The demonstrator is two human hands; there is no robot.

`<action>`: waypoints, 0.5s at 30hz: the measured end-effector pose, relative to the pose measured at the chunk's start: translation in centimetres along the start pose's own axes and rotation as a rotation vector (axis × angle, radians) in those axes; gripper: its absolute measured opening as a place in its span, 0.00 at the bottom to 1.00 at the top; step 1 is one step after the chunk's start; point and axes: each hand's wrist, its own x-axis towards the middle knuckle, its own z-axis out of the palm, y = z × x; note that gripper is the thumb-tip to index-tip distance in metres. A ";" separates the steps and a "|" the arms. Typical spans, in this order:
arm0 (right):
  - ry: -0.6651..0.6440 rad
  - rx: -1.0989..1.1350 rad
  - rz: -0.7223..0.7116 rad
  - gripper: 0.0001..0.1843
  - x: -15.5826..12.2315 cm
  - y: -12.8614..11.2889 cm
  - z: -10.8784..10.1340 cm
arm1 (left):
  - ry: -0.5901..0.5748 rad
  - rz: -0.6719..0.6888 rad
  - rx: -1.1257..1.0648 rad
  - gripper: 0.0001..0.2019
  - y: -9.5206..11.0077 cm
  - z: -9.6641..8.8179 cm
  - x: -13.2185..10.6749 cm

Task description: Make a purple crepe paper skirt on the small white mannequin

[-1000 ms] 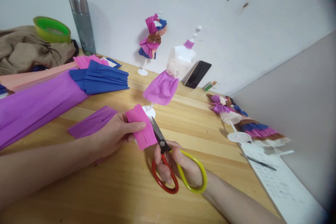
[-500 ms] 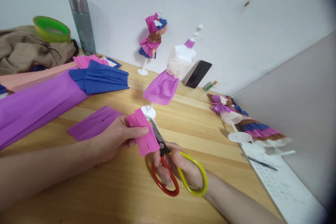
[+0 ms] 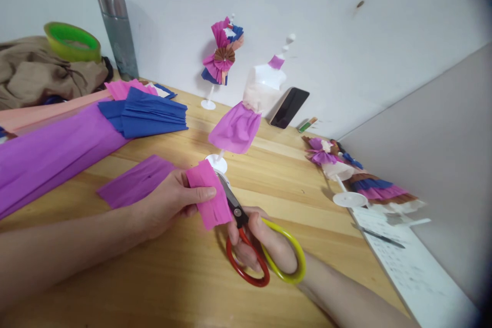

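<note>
Between the thumb and fingers of my left hand point(image 3: 177, 197) is a folded piece of pink crepe paper point(image 3: 210, 207). My right hand point(image 3: 269, 246) grips scissors point(image 3: 238, 215) with one red and one yellow handle loop. Their dark blades lie along the right edge of the pink paper; the far blade tip is near the stand base. Just beyond stands a small white mannequin point(image 3: 269, 78) with a cream bodice and a purple paper skirt point(image 3: 235, 128). A flat purple crepe paper piece point(image 3: 136, 180) lies behind my left wrist.
At the left lie purple crepe paper point(image 3: 61, 151) and folded blue paper point(image 3: 154, 113). A bottle point(image 3: 117, 31) and green tape roll point(image 3: 73, 54) stand behind. A phone point(image 3: 290, 107) leans on the wall. At right are dressed mannequins point(image 3: 323, 156), a pen point(image 3: 384, 238) and a white sheet point(image 3: 426, 277).
The scissor handles have come closer together and the blades have closed further along the pink paper's edge. My left hand keeps its hold, and the view has shifted slightly.
</note>
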 end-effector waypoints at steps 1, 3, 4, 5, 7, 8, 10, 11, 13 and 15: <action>0.010 0.011 -0.001 0.31 0.0 0.0 0.1 | 0.024 -0.021 -0.019 0.18 0.0 0.0 0.0; 0.033 0.040 -0.009 0.30 0.0 0.0 0.3 | 0.056 -0.044 -0.041 0.18 0.0 0.1 0.0; 0.044 0.049 -0.010 0.30 0.0 0.1 0.3 | 0.059 -0.041 -0.043 0.18 0.1 0.2 0.0; 0.050 0.055 -0.011 0.30 0.0 0.1 0.4 | 0.059 -0.035 -0.043 0.17 0.1 0.2 0.0; 0.039 0.048 -0.012 0.29 0.0 0.1 0.4 | 0.063 -0.023 -0.036 0.17 0.3 0.2 0.0; 0.025 0.038 -0.013 0.29 0.0 0.2 0.3 | 0.062 -0.020 -0.028 0.17 0.3 0.2 0.0; -0.006 0.021 -0.018 0.30 0.0 0.2 0.2 | 0.057 -0.018 -0.011 0.17 0.3 0.1 0.0; -0.015 0.014 -0.019 0.30 -0.1 0.2 0.2 | 0.053 -0.019 -0.001 0.17 0.3 0.0 0.0; -0.027 0.011 -0.010 0.31 -0.2 0.2 0.1 | 0.044 -0.019 0.023 0.17 0.1 -0.1 0.0; -0.039 0.013 -0.001 0.31 -0.3 0.1 0.2 | 0.034 -0.017 0.039 0.18 0.0 -0.2 0.1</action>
